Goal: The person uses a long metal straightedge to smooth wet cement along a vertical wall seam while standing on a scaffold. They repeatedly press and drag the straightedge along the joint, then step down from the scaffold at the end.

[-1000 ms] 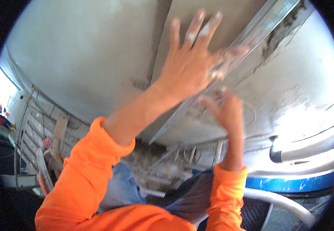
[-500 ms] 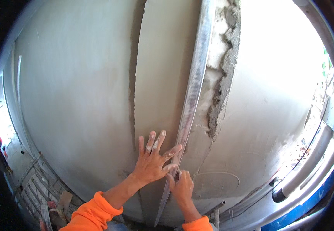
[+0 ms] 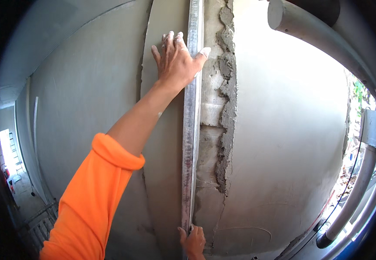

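Splayed, our left hand (image 3: pixel 176 65) straddles the long silvery metal bar (image 3: pixel 190 130) up high; our right hand (image 3: pixel 194 242) clamps its lower part, apparently steadying it upright.

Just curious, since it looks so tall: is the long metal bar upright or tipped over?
Upright: the bar runs nearly straight up the wall, left hand high, right hand low.

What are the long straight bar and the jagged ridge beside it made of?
Long straight bar: probably metal, perhaps aluminium, with a scuffed finish; its silvery sheen and crisp edges suggest it. Jagged ridge: likely cement mortar, rough and matt; its grey, crumbly edge suggests that.
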{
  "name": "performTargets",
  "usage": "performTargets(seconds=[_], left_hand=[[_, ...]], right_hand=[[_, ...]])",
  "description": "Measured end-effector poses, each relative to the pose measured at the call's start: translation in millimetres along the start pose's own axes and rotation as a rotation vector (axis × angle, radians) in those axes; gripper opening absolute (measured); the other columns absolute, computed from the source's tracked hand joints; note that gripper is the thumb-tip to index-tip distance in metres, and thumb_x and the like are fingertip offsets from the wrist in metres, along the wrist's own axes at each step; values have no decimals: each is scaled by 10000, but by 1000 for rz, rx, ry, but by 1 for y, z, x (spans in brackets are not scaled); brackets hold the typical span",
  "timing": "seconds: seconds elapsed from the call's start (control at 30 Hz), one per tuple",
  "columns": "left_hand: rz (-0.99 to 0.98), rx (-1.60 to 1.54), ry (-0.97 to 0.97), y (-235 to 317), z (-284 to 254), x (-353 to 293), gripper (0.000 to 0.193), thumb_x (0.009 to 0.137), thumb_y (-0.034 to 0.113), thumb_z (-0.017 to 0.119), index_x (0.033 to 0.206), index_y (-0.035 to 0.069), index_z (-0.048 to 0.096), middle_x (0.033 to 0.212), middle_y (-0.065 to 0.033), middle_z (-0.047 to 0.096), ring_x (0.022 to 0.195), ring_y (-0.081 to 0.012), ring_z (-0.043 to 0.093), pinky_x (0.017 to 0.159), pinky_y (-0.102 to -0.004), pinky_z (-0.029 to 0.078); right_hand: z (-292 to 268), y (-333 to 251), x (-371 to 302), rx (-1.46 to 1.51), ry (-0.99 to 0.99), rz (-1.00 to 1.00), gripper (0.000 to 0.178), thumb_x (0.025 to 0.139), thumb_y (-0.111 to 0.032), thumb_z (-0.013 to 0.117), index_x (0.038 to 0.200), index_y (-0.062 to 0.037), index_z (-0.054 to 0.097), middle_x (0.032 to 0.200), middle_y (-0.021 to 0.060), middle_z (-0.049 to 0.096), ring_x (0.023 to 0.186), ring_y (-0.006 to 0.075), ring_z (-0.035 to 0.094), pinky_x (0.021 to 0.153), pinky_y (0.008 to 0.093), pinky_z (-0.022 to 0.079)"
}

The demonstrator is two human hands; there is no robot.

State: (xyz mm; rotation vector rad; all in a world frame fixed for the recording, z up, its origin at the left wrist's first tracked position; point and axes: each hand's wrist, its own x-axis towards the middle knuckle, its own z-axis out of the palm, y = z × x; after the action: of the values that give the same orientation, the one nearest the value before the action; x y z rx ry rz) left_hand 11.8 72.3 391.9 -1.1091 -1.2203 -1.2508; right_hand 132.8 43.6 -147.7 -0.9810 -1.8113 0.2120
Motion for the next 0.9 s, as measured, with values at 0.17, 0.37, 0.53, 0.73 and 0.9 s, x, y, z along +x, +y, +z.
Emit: performTargets(seconds=[0.17,0.37,0.53,0.73,0.9], left_hand=[[-123,108,-19,17,15,33,877,912,535,684,1493,-78,447,1624,-241,376,1545,-392,317,1247,-687,137],[-227,160,-9,28,13,51,770,887,452,689,1424,-68,505,1531,-189,454,1473,-370,406,1213,-710,208],[-245,183,-31,32,13,59,707,833,376,690,1372,-60,555,1539,-190,440,1476,-375,403,1203,-712,234],[-259,167,-105,36,6,62,785,841,334,669,1469,-87,454,1532,-195,416,1473,-388,395,1219,-730,206],[-268,122,-135,37,3,62,782,837,330,678,1448,-102,453,1492,-205,430,1435,-409,426,1186,-715,287]], right_hand=[[2,2,-2,34,14,23,510,881,-463,812,1044,-4,661,937,153,611,891,373,660,722,501,553],[3,3,-1,26,15,24,525,864,-489,822,1028,-18,658,930,145,610,864,365,664,688,492,557],[1,4,-2,27,29,26,518,853,-488,832,1001,-27,649,913,138,610,830,363,668,639,487,554],[0,2,-2,14,13,41,493,843,-455,843,1006,-33,649,921,140,611,862,362,670,662,490,557],[0,2,-2,50,17,35,501,843,-446,840,1044,-27,654,953,149,617,903,364,670,690,487,561]])
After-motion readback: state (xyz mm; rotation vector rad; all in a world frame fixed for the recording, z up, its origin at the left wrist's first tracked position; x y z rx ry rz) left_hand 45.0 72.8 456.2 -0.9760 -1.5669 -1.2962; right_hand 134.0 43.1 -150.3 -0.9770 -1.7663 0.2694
